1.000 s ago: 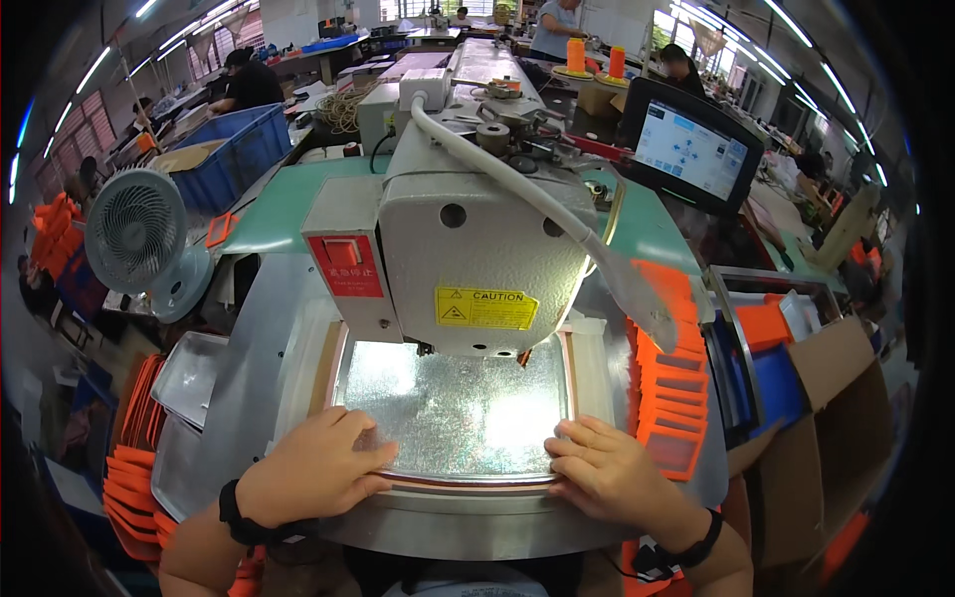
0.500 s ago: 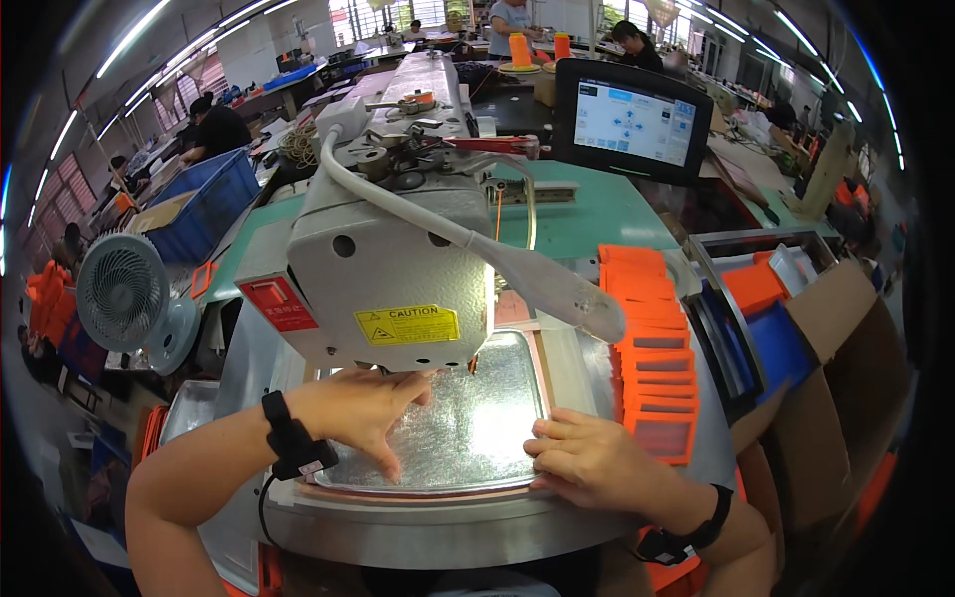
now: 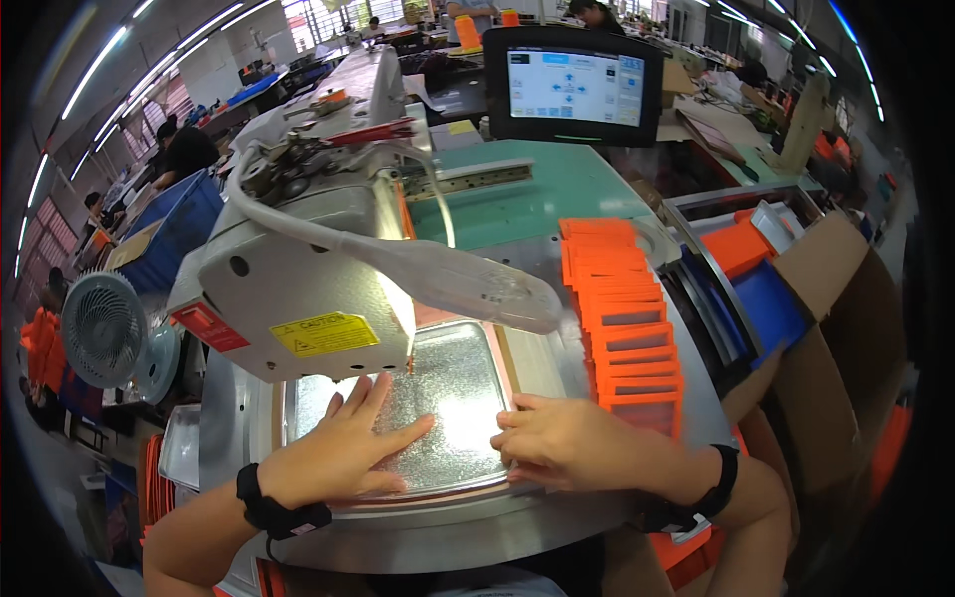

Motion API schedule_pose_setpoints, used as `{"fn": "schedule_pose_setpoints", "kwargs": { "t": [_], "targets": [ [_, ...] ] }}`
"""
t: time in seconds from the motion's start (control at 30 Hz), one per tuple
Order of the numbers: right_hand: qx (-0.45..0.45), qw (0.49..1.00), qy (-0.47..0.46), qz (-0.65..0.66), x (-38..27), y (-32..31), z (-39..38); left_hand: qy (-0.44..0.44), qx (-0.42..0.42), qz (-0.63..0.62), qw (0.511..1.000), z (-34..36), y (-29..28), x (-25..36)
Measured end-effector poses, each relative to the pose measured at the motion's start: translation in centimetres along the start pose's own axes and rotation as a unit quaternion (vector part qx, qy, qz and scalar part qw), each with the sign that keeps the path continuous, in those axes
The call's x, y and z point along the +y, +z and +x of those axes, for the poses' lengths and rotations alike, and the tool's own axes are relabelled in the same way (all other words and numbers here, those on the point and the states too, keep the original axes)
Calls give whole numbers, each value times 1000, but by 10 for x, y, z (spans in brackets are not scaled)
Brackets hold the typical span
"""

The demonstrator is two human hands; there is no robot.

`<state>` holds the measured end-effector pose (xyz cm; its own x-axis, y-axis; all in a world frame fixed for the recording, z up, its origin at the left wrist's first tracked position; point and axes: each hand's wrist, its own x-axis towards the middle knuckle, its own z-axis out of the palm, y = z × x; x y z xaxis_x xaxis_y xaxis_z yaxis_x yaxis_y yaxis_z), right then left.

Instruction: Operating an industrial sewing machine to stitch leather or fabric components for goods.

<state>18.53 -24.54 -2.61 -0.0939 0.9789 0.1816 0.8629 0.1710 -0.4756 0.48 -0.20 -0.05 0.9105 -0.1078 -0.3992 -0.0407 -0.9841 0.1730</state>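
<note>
A shiny silver plate (image 3: 448, 378) with rounded corners and a raised rim lies flat on the worktable, partly beneath a grey sewing machine head (image 3: 288, 298). Spread across its left part is my left hand (image 3: 343, 448), fingers apart, their tips close under the machine head. At the plate's right rim rests my right hand (image 3: 557, 443), its fingers curled together; whatever the fingertips may pinch is hidden. Pinkish and tan strips (image 3: 517, 368) border the plate. Orange thread (image 3: 406, 214) hangs beside the machine head.
A fanned row of orange framed pieces (image 3: 627, 318) lies right of the plate. Beyond stand a lit screen (image 3: 574, 85) and a green tabletop (image 3: 547, 199). A cardboard box (image 3: 821, 388) is at right; a fan (image 3: 104, 328) and blue crate (image 3: 169, 224) are at left.
The view has shifted, so the machine head sits farther left. My left hand has drawn back from under it and spread its fingers over the plate. My right hand stays at the right rim.
</note>
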Motion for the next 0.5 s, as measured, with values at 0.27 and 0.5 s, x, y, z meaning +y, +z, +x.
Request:
{"fn": "schedule_pose_setpoints", "kwargs": {
  "t": [0.27,0.5],
  "targets": [
    [-70,989,91,-98,55,-35,43,3,12,-54,998,-3,3,-7],
    [-37,986,34,-161,30,-42,43,-4,9,-64,998,-8,2,-3]
  ]
}}
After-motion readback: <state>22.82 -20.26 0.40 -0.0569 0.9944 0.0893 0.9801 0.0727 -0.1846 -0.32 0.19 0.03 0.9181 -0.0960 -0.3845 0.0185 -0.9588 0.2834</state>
